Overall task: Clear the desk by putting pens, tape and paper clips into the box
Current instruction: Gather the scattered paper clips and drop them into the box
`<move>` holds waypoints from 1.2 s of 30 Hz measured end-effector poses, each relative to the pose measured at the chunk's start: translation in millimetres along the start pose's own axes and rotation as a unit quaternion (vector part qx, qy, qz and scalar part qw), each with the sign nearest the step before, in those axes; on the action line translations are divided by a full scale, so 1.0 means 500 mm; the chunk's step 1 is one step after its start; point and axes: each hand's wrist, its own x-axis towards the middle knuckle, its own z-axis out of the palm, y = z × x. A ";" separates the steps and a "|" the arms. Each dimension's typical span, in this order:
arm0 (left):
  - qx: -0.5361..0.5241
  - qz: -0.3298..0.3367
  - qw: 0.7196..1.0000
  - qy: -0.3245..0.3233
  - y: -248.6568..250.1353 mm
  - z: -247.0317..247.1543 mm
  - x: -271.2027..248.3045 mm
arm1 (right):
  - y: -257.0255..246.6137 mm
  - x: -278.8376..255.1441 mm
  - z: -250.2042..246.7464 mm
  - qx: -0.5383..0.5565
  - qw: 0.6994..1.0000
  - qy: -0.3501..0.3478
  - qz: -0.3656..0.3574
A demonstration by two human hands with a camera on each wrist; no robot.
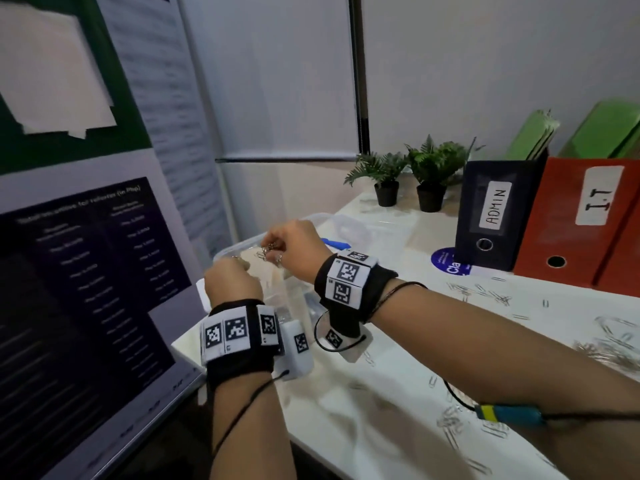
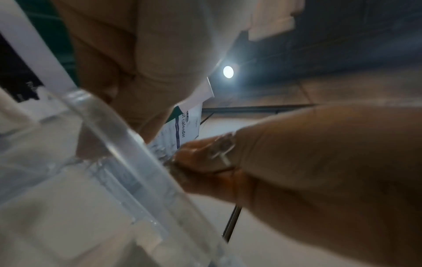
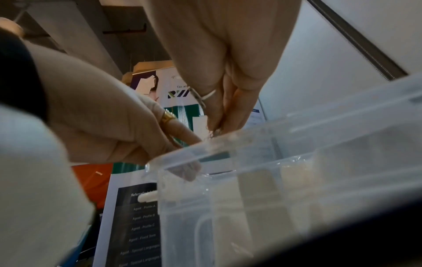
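A small cluster of paper clips [image 1: 266, 252] is pinched in the right hand [image 1: 296, 245] above the clear box [image 1: 313, 221]. Left hand [image 1: 231, 281] fingers curl on the box rim. Loose clips [image 1: 479, 292], too many to count, lie across the white bench [image 1: 398, 393]. Two potted plants [image 1: 408, 174] and two binders [image 1: 540, 216] stand behind.

Right hand [image 1: 294, 242] pinches paper-clip cluster [image 1: 265, 252] above clear plastic box [image 1: 346, 223]. Left hand [image 1: 230, 280] at box rim. Loose paper clips [image 1: 478, 292] scattered on white desk [image 1: 381, 393]
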 end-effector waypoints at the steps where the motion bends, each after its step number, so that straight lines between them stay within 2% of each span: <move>1: -0.011 -0.004 1.000 -0.006 -0.003 -0.003 0.003 | 0.004 0.005 0.011 0.007 1.000 -0.013 0.013; 6: -0.045 0.007 0.998 -0.038 -0.011 -0.020 0.003 | 0.019 0.015 0.041 -0.032 0.991 -0.124 0.042; 8: -0.066 0.010 0.996 -0.055 -0.014 -0.026 0.002 | 0.020 0.014 0.042 -0.032 0.988 -0.147 0.044; 15: -0.082 0.025 0.992 -0.091 -0.016 -0.032 -0.007 | 0.021 0.008 0.039 -0.021 0.991 -0.128 0.043; 19: -0.083 0.070 0.992 -0.063 -0.003 -0.027 -0.006 | 0.030 -0.024 0.006 -0.001 0.997 -0.080 0.013; 23: -0.064 0.097 0.992 -0.053 0.023 -0.011 -0.014 | 0.040 -0.036 -0.025 -0.036 0.996 -0.086 0.005; 26: -0.053 0.061 0.994 -0.075 0.023 -0.002 -0.027 | 0.035 -0.028 -0.021 -0.053 0.995 -0.082 0.010; 31: -0.054 0.033 0.995 -0.082 0.003 -0.013 -0.021 | 0.035 -0.026 -0.002 0.054 0.994 -0.055 0.074; 34: -0.101 0.071 0.988 -0.097 0.018 -0.024 -0.033 | 0.043 -0.049 -0.031 0.051 0.995 -0.041 0.068; 36: -0.102 0.109 0.985 -0.084 0.040 -0.032 -0.041 | 0.060 -0.085 -0.073 0.029 0.998 -0.032 0.055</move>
